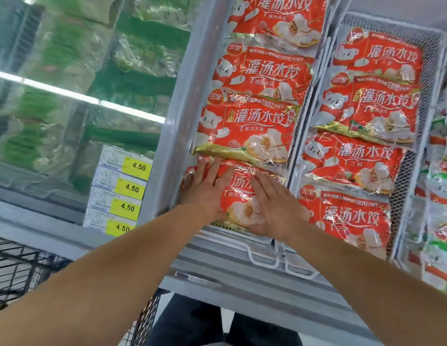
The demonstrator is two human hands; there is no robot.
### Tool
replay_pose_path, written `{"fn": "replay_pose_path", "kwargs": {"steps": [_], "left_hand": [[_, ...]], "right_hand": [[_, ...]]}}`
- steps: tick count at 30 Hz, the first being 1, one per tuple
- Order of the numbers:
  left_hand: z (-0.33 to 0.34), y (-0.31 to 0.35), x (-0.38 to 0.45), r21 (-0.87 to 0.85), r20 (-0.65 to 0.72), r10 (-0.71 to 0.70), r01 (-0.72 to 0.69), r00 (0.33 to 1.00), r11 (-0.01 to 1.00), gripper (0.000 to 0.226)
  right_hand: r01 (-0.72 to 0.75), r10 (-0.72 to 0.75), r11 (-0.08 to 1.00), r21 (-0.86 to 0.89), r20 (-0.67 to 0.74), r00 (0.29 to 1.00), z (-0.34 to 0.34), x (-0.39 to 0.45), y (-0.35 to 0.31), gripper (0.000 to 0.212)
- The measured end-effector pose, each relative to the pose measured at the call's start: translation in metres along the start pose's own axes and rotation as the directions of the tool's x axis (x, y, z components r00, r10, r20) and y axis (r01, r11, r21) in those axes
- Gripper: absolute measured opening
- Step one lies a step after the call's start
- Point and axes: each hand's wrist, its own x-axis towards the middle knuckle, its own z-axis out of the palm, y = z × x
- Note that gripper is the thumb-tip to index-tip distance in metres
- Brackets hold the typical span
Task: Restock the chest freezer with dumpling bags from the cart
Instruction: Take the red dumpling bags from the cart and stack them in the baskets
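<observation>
Two flat, spread hands, left hand [207, 189] and right hand [272, 204], press the nearest dumpling bag [238, 196] into the chest freezer [167, 126], where red bags fill two wire baskets [402, 203] in overlapping rows.

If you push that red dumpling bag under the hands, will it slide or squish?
The red dumpling bag would probably slide, since its wrap looks shiny and slick. It likely bends rather than squishes: the film is crinkled over lumpy shapes. Both flat hands, left hand and right hand, press on it, suggesting it needs settling.
</observation>
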Motion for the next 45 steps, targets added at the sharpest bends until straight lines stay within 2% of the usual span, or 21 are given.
{"fn": "replay_pose_path", "kwargs": {"steps": [3,5,7,9,10,11,15,18,20,24,28,30,35,37,39,42,43,45], "left_hand": [[0.001,0.002,0.002,0.002,0.024,-0.02,0.02,1.0,1.0,0.125],[-0.004,0.005,0.0,0.005,-0.055,-0.007,0.008,0.998,1.0,0.117],[-0.015,0.011,-0.001,-0.011,-0.247,0.003,-0.006,0.969,1.0,0.101],[-0.03,0.021,0.004,-0.08,-0.398,0.0,-0.034,0.917,0.996,0.087],[-0.038,0.028,0.013,-0.114,-0.447,-0.005,-0.051,0.895,0.992,0.081],[-0.045,0.034,0.026,-0.137,-0.471,-0.016,-0.055,0.882,0.989,0.078],[-0.064,0.04,0.086,-0.192,-0.435,-0.07,-0.016,0.898,0.981,0.082],[-0.062,0.035,0.101,-0.175,-0.441,-0.077,-0.002,0.894,0.985,0.086],[-0.065,0.038,0.102,-0.193,-0.455,-0.118,0.031,0.883,0.981,0.087],[-0.103,0.045,0.121,-0.243,-0.524,-0.177,0.053,0.833,0.969,0.076],[-0.148,0.052,0.174,-0.224,-0.508,-0.145,0.032,0.849,0.974,0.069],[-0.16,0.047,0.194,-0.239,-0.457,-0.161,0.053,0.875,0.97,0.07],[-0.16,0.03,0.21,-0.199,-0.338,-0.178,0.115,0.924,0.973,0.092],[-0.165,0.022,0.207,-0.312,-0.26,-0.267,0.181,0.928,0.933,0.112],[-0.172,0.021,0.198,-0.33,-0.289,-0.307,0.206,0.907,0.921,0.119],[-0.153,0.039,0.173,-0.157,-0.465,-0.154,0.09,0.872,0.984,0.086],[-0.139,0.044,0.164,-0.106,-0.457,-0.1,0.057,0.884,0.993,0.079],[-0.11,0.044,0.152,-0.03,-0.408,-0.06,0.052,0.911,0.998,0.078]], "right_hand": [[-0.022,0.023,1.0,-0.015,0.034,0.999,-0.002,-0.003,-0.004,0.122],[-0.015,0.015,0.998,0.054,-0.007,1.0,-0.011,-0.004,-0.003,0.113],[0.002,0.032,0.991,0.135,-0.244,0.969,-0.023,-0.004,0.005,0.088],[0.002,0.099,0.978,0.207,-0.476,0.874,-0.037,0.004,0.02,0.061],[-0.021,0.144,0.971,0.238,-0.516,0.845,-0.045,0.012,0.031,0.056],[-0.049,0.175,0.966,0.252,-0.507,0.844,-0.055,0.023,0.043,0.06],[-0.125,0.193,0.966,0.224,-0.311,0.931,-0.073,0.067,0.072,0.108],[-0.122,0.167,0.971,0.205,-0.218,0.962,-0.07,0.081,0.08,0.114],[-0.105,0.155,0.968,0.228,-0.211,0.965,-0.078,0.085,0.091,0.111],[-0.074,0.165,0.967,0.245,-0.379,0.91,-0.117,0.103,0.126,0.085],[-0.084,0.106,0.993,0.087,-0.307,0.946,-0.151,0.139,0.145,0.093],[-0.13,0.139,0.99,0.053,-0.253,0.957,-0.156,0.148,0.141,0.099],[-0.259,0.249,0.965,-0.046,-0.158,0.956,-0.159,0.158,0.138,0.102],[-0.283,0.274,0.957,-0.059,-0.126,0.953,-0.159,0.159,0.136,0.104],[-0.297,0.292,0.955,-0.011,-0.155,0.944,-0.161,0.157,0.132,0.102],[-0.198,0.216,0.976,0.085,-0.357,0.909,-0.149,0.141,0.115,0.08],[-0.146,0.17,0.985,0.09,-0.37,0.914,-0.139,0.133,0.109,0.074],[-0.107,0.132,0.989,0.106,-0.26,0.956,-0.117,0.119,0.103,0.075]]}}
